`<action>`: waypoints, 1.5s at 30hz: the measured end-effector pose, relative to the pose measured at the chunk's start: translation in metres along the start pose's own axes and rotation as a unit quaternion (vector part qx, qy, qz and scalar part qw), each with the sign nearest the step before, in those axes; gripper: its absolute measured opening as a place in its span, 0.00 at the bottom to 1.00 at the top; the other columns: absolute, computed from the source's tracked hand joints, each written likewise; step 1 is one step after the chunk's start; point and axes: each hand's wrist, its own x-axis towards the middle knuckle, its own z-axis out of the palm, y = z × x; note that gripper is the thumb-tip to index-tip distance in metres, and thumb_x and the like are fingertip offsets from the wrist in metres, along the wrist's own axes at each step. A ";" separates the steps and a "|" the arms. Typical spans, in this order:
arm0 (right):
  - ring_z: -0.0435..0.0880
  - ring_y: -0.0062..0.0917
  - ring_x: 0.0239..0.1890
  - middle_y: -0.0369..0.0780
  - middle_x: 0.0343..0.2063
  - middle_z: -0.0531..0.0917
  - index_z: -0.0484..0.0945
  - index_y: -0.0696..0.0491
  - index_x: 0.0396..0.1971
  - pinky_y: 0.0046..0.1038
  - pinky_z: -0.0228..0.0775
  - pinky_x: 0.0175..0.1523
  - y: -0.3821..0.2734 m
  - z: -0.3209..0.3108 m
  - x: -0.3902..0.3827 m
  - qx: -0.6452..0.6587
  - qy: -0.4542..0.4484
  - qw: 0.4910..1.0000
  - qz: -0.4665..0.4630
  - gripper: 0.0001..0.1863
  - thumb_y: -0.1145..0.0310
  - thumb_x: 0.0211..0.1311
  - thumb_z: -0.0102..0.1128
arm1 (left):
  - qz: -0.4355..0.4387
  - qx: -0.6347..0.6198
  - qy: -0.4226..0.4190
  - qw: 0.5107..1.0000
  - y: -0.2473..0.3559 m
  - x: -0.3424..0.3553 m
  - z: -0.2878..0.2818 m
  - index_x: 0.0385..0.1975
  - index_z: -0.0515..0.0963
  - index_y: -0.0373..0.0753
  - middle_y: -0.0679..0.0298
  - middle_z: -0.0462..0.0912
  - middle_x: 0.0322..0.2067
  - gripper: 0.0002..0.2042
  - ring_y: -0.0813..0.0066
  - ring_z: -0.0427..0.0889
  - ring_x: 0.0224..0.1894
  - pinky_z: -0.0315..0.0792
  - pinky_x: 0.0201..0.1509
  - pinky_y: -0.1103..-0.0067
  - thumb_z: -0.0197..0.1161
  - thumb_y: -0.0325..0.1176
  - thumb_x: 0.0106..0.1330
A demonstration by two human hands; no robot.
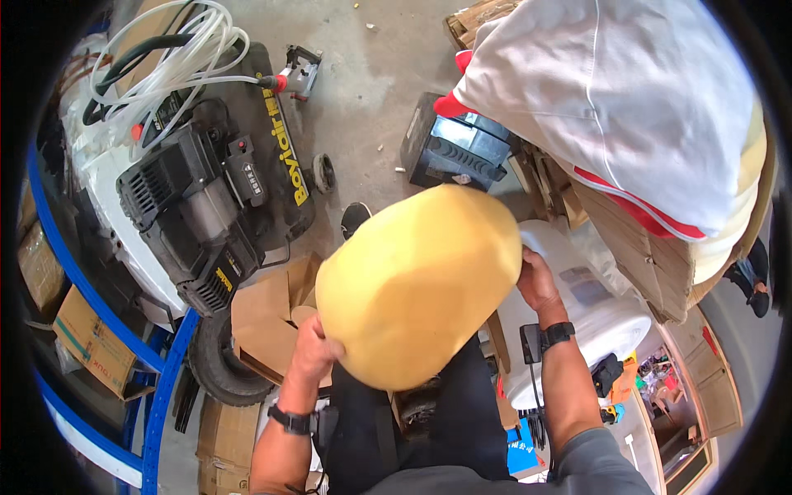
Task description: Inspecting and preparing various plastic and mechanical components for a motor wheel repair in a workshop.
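Grip looks thin: your left hand (313,351) and right hand (535,280) press flat on the yellow cushion (419,285); it could slip onto the compressor (210,190).

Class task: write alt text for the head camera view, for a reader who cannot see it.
Seen from above, a person's left hand and right hand grip opposite sides of a large yellow foam block. A black air compressor with coiled white hose stands on the concrete floor to the left.
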 end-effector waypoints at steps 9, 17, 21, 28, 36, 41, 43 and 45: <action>0.68 0.44 0.59 0.50 0.55 0.72 0.65 0.57 0.60 0.42 0.56 0.65 -0.042 0.103 0.038 -0.584 0.078 0.719 -0.369 0.32 0.69 0.53 0.59 | 0.063 -0.025 0.134 0.989 0.041 -0.104 0.026 0.47 0.76 0.28 0.59 0.83 0.42 0.35 0.69 0.83 0.42 0.75 0.48 0.75 0.81 0.43 0.40; 0.70 0.47 0.57 0.53 0.53 0.73 0.69 0.53 0.57 0.42 0.60 0.62 -0.062 0.159 0.100 -0.755 0.089 0.598 -0.254 0.31 0.65 0.50 0.63 | 0.124 -0.068 0.215 0.966 0.040 -0.162 -0.008 0.47 0.76 0.29 0.60 0.82 0.44 0.37 0.71 0.81 0.46 0.73 0.51 0.76 0.81 0.45 0.39; 0.79 0.43 0.43 0.53 0.40 0.80 0.73 0.59 0.50 0.39 0.69 0.52 -0.084 0.091 0.156 -0.696 0.011 0.654 -0.295 0.26 0.62 0.53 0.65 | 0.157 -0.062 0.216 0.962 0.037 -0.197 -0.016 0.49 0.75 0.28 0.62 0.82 0.45 0.38 0.74 0.79 0.47 0.72 0.52 0.76 0.80 0.47 0.40; 0.72 0.19 0.23 0.38 0.23 0.77 0.73 0.61 0.34 0.27 0.65 0.27 -0.056 0.123 0.119 -0.675 -0.181 0.641 -0.316 0.11 0.71 0.57 0.62 | 0.253 -0.160 0.278 0.913 -0.046 -0.309 -0.021 0.52 0.74 0.29 0.64 0.81 0.46 0.35 0.75 0.79 0.47 0.72 0.53 0.76 0.79 0.41 0.43; 0.72 0.18 0.20 0.34 0.19 0.75 0.75 0.58 0.28 0.23 0.63 0.26 -0.093 0.233 -0.083 -0.725 -0.233 0.640 -0.104 0.08 0.68 0.61 0.57 | 0.394 -0.317 0.457 0.732 -0.161 -0.487 0.037 0.53 0.72 0.30 0.60 0.81 0.46 0.32 0.72 0.82 0.43 0.76 0.49 0.75 0.74 0.41 0.50; 0.72 0.19 0.24 0.34 0.22 0.76 0.74 0.57 0.29 0.24 0.63 0.30 -0.042 0.285 -0.153 -0.779 -0.308 0.536 -0.107 0.08 0.67 0.61 0.56 | 0.406 -0.392 0.532 0.632 -0.267 -0.528 0.045 0.53 0.72 0.30 0.59 0.81 0.45 0.29 0.72 0.82 0.43 0.76 0.48 0.76 0.71 0.39 0.54; 0.72 0.19 0.24 0.34 0.22 0.76 0.75 0.57 0.29 0.24 0.63 0.30 -0.037 0.295 -0.182 -0.795 -0.304 0.512 -0.117 0.08 0.66 0.60 0.57 | 0.389 -0.429 0.544 0.607 -0.311 -0.533 0.073 0.52 0.73 0.30 0.60 0.82 0.45 0.25 0.72 0.82 0.42 0.76 0.49 0.76 0.69 0.37 0.57; 0.73 0.20 0.22 0.35 0.21 0.77 0.75 0.57 0.29 0.25 0.64 0.28 -0.023 0.308 -0.184 -0.817 -0.321 0.466 -0.109 0.09 0.65 0.60 0.58 | 0.386 -0.447 0.566 0.576 -0.357 -0.529 0.095 0.52 0.73 0.30 0.60 0.82 0.44 0.24 0.71 0.83 0.42 0.76 0.49 0.76 0.69 0.36 0.58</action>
